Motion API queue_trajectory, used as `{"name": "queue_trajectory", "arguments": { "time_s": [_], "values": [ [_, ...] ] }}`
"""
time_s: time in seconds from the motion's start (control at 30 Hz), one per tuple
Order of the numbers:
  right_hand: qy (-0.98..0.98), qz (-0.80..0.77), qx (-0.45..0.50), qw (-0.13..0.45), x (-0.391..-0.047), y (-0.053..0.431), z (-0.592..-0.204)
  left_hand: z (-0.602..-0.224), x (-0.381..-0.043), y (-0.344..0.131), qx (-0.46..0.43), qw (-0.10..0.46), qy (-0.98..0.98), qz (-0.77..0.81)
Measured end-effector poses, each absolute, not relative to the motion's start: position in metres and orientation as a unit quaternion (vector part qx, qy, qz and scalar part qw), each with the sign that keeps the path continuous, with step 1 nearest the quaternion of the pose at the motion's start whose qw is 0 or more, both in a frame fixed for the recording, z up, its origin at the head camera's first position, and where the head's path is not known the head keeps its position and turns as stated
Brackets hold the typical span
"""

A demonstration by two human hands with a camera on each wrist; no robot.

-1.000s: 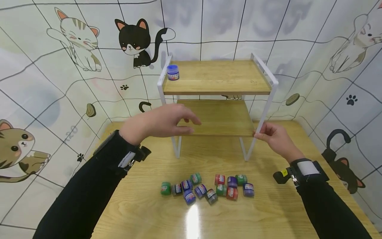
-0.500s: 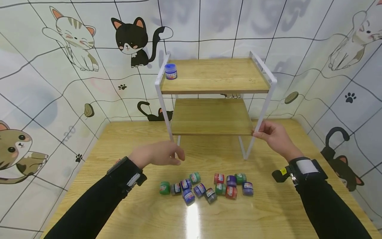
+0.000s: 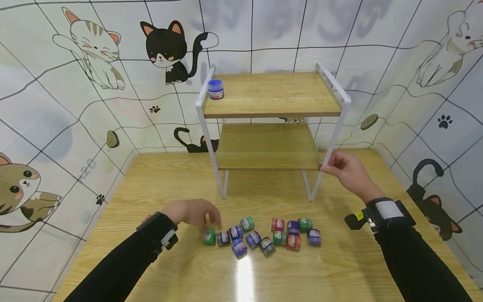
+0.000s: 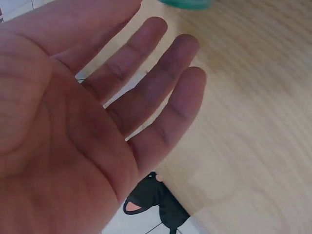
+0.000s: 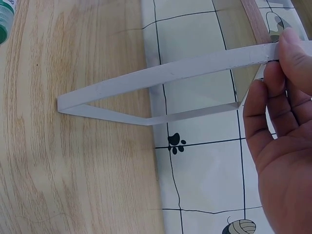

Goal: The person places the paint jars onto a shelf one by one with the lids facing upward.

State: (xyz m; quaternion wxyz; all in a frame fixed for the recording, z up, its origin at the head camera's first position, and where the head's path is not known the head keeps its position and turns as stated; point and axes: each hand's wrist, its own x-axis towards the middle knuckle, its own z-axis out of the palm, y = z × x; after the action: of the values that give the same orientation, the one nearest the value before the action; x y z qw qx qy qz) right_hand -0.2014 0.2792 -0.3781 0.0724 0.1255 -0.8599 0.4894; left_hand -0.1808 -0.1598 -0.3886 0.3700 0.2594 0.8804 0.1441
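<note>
My left hand is low over the table, its fingertips right at the green paint jar at the left end of the row. In the left wrist view the fingers are loosely spread, with a green edge of a jar at the top. With thumb and fingers, my right hand pinches the white right front leg of the two-tier shelf, level with its lower board. A blue-lidded paint jar stands at the left of the top board.
Beside the green jar lie several more small paint jars, in a left cluster with a blue jar and a right cluster with a red jar. The shelf stands at the back of the wooden table, before a cat-patterned wall.
My left hand has come down from in front of the lower board to the green jar at the left of the table. My right hand keeps its hold on the shelf leg.
</note>
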Motion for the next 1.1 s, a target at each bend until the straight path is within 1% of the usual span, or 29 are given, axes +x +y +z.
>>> {"name": "queue_trajectory", "arguments": {
  "time_s": [0.23, 0.5, 0.73, 1.1],
  "values": [
    [-0.856, 0.495, 0.128, 0.07, -0.202, 0.281, -0.378, -0.402, -0.174, -0.164, 0.236, 0.385, 0.88, 0.15],
    [-0.855, 0.501, 0.117, 0.073, -0.202, 0.279, -0.38, -0.412, -0.171, -0.164, 0.199, 0.418, 0.865, 0.193],
    [-0.854, 0.501, 0.116, 0.074, -0.202, 0.279, -0.379, -0.416, -0.172, -0.163, 0.206, 0.41, 0.866, 0.199],
    [-0.854, 0.492, 0.15, 0.081, -0.202, 0.281, -0.379, -0.415, -0.177, -0.165, 0.223, 0.386, 0.871, 0.205]
  ]
}}
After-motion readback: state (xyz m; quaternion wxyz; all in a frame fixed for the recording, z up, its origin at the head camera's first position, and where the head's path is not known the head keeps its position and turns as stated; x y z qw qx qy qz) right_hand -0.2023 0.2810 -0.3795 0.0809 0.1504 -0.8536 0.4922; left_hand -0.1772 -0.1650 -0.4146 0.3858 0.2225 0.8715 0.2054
